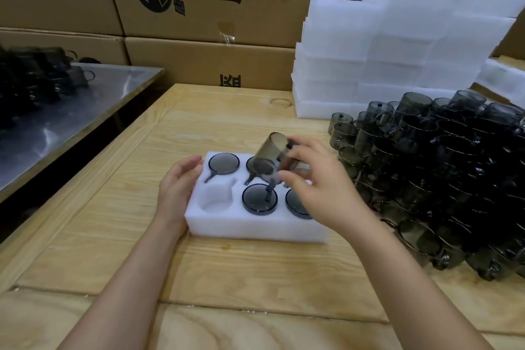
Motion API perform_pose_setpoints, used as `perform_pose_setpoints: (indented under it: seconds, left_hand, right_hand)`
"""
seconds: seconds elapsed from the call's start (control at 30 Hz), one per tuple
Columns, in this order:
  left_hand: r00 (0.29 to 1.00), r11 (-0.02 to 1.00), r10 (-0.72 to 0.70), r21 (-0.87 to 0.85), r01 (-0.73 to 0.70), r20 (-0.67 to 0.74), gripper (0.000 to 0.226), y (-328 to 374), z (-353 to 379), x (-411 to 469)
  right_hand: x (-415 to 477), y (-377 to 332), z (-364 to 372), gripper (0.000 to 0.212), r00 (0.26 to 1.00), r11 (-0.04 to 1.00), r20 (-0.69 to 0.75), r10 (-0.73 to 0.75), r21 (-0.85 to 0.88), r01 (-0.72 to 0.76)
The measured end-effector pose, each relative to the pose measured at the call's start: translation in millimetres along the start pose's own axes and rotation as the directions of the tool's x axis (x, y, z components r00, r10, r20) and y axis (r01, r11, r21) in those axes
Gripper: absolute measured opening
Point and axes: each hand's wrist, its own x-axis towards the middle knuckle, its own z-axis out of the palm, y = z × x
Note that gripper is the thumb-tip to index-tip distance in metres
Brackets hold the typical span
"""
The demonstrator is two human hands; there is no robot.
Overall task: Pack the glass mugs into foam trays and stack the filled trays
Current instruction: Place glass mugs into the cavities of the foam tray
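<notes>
A white foam tray lies on the wooden table in front of me. Several smoky glass mugs sit upside down in its pockets, among them one at the back left and one at the front middle. The front left pocket is empty. My right hand holds a tilted smoky glass mug above the tray's middle, fingers curled round it. My left hand rests flat against the tray's left side, fingers straight.
A big heap of loose smoky mugs fills the table's right side. Stacked white foam trays stand behind it. Cardboard boxes wall the back. A metal table with more mugs stands at left.
</notes>
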Motion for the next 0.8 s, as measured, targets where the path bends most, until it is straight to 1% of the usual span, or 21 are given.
perform_pose_setpoints:
  seconds: [0.03, 0.1, 0.17, 0.27, 0.33, 0.4, 0.47, 0.5, 0.53, 0.57, 0.6, 0.67, 0.7, 0.73, 0.8]
  left_hand:
    - [0.999, 0.999, 0.023, 0.027, -0.024, 0.029, 0.015, 0.5, -0.1, -1.6]
    - [0.993, 0.994, 0.064, 0.081, -0.072, 0.095, 0.023, 3.7, -0.6, -5.8]
    - [0.985, 0.99, 0.078, 0.105, -0.094, 0.152, 0.032, 8.4, -0.7, -10.3]
    - [0.972, 0.98, 0.095, 0.153, -0.13, 0.216, 0.046, 10.4, 1.5, -13.1]
    - [0.964, 0.982, 0.094, 0.139, -0.131, 0.247, 0.05, 9.8, 2.9, -14.3]
    - [0.951, 0.991, 0.069, 0.089, -0.1, 0.3, 0.056, 12.2, 4.4, -17.2]
    - [0.943, 0.997, 0.034, 0.057, -0.055, 0.331, 0.08, 15.0, 4.3, -19.7]
    - [0.942, 0.997, 0.029, 0.06, -0.052, 0.335, 0.09, 15.9, 4.1, -20.6]
    - [0.942, 0.995, 0.032, 0.076, -0.062, 0.335, 0.095, 16.2, 4.1, -21.2]
    - [0.944, 0.99, 0.044, 0.111, -0.084, 0.328, 0.094, 15.9, 4.0, -21.5]
    - [0.944, 0.984, 0.058, 0.139, -0.109, 0.323, 0.087, 15.4, 3.8, -21.1]
    - [0.944, 0.976, 0.082, 0.168, -0.141, 0.318, 0.054, 13.6, 2.5, -19.8]
    - [0.946, 0.972, 0.08, 0.184, -0.143, 0.314, 0.041, 12.4, 1.9, -19.0]
    - [0.948, 0.969, 0.074, 0.203, -0.142, 0.309, 0.035, 11.8, 1.4, -18.0]
    - [0.948, 0.963, 0.066, 0.23, -0.142, 0.31, 0.03, 11.8, 1.1, -17.5]
  right_hand:
    - [4.2, -3.3, 7.5, 0.02, 0.999, 0.999, 0.048, -0.002, 0.053, -0.001]
    - [11.3, -5.3, 22.2, 0.026, 0.991, 0.996, 0.134, -0.013, 0.087, 0.001]
    - [16.9, -7.3, 35.1, 0.021, 0.981, 0.996, 0.192, -0.022, 0.088, 0.005]
    - [22.2, -11.3, 51.1, 0.019, 0.972, 0.994, 0.231, -0.047, 0.104, 0.023]
    - [23.8, -15.4, 59.9, 0.02, 0.969, 0.993, 0.24, -0.053, 0.116, 0.026]
    - [24.7, -17.9, 66.2, 0.013, 0.966, 0.995, 0.254, -0.05, 0.091, 0.028]
    - [24.3, -19.2, 69.8, 0.002, 0.956, 0.999, 0.289, -0.043, 0.028, 0.037]
    - [23.6, -19.8, 70.3, 0.003, 0.954, 0.999, 0.296, -0.046, -0.002, 0.049]
    - [23.0, -20.2, 70.1, 0.006, 0.952, 0.997, 0.302, -0.05, -0.035, 0.063]
    - [22.8, -21.4, 68.8, 0.007, 0.949, 0.994, 0.312, -0.053, -0.075, 0.08]
    - [22.8, -22.6, 67.4, 0.008, 0.943, 0.987, 0.326, -0.059, -0.122, 0.104]
    - [23.5, -24.7, 64.3, 0.011, 0.927, 0.963, 0.37, -0.07, -0.217, 0.159]
    - [24.4, -25.4, 62.8, 0.011, 0.918, 0.949, 0.392, -0.066, -0.259, 0.179]
    - [25.5, -26.5, 61.8, 0.011, 0.91, 0.935, 0.41, -0.062, -0.295, 0.197]
    - [26.4, -30.1, 60.2, 0.009, 0.896, 0.91, 0.441, -0.055, -0.348, 0.228]
